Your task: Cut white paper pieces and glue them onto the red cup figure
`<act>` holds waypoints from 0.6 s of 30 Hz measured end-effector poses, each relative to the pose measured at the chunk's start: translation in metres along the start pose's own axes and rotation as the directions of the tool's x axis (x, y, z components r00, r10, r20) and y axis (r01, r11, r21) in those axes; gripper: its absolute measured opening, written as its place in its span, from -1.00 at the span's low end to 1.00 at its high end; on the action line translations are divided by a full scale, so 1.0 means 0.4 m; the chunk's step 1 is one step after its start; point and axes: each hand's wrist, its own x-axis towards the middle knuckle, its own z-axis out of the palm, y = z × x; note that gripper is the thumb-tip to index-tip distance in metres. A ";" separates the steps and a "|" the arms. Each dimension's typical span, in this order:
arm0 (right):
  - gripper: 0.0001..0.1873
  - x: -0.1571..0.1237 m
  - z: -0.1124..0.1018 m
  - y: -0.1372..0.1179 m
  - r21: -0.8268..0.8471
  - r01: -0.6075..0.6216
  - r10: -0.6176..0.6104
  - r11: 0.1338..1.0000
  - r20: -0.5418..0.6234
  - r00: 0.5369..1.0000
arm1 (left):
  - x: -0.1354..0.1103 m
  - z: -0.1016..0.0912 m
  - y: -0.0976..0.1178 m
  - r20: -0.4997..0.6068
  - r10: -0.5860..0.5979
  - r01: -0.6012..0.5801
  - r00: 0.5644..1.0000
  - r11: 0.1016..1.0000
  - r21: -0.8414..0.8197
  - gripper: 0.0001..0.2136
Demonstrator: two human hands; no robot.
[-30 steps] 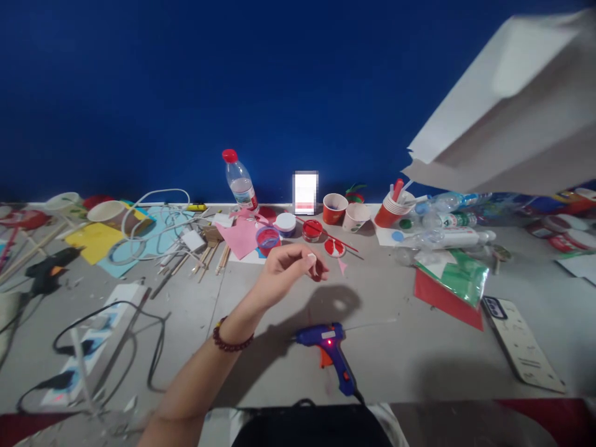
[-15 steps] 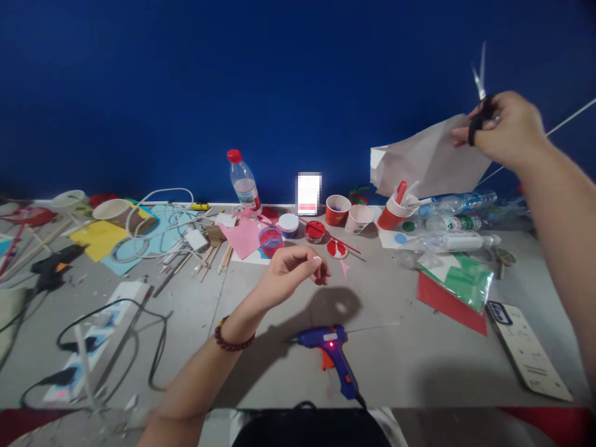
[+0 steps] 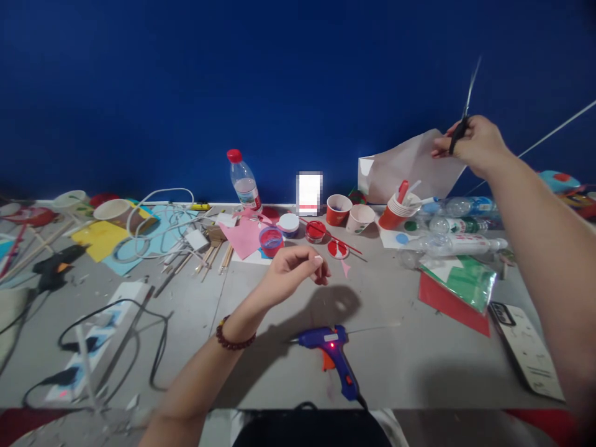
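My left hand (image 3: 298, 273) hovers above the middle of the table, its fingers curled in toward the thumb. Whatever they may hold is hidden. On the table nearer to me lies a blue glue gun (image 3: 326, 341) with an orange trigger and a lit red light. At the far right my right hand (image 3: 479, 146) is closed on black-handled scissors (image 3: 467, 102), blades pointing up. A pale sheet of paper (image 3: 410, 164) stretches left from its fingers, against the blue wall and behind a stack of paper cups (image 3: 391, 214).
Paint pots (image 3: 315, 231), a red-capped bottle (image 3: 244, 183) and pink paper (image 3: 242, 233) line the back. Plastic bottles (image 3: 456, 243), green and red sheets (image 3: 459, 288) and a phone (image 3: 526, 351) lie at right. A power strip (image 3: 102, 341) with cables occupies the left.
My right hand has moved left and down with the scissors and the sheet of paper. The scissor blades now appear closer together. My left hand has hardly moved.
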 end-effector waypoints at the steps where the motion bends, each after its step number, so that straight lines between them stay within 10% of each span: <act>1: -0.18 -0.001 0.000 0.004 0.011 -0.002 0.002 1.000 0.006 1.000 | 0.000 0.000 -0.001 0.002 -0.005 0.005 1.000 1.000 0.001 -0.66; 13: -0.18 -0.058 -0.011 0.022 -0.190 -0.047 0.031 0.981 -0.086 0.996 | 0.005 -0.002 -0.007 0.011 -0.034 0.034 0.999 0.999 0.040 -0.63; 18: -0.49 -0.055 -0.017 0.033 -0.080 -0.058 0.044 0.995 -0.163 0.986 | 0.003 0.000 -0.006 0.012 -0.041 0.040 0.999 0.998 0.045 -0.64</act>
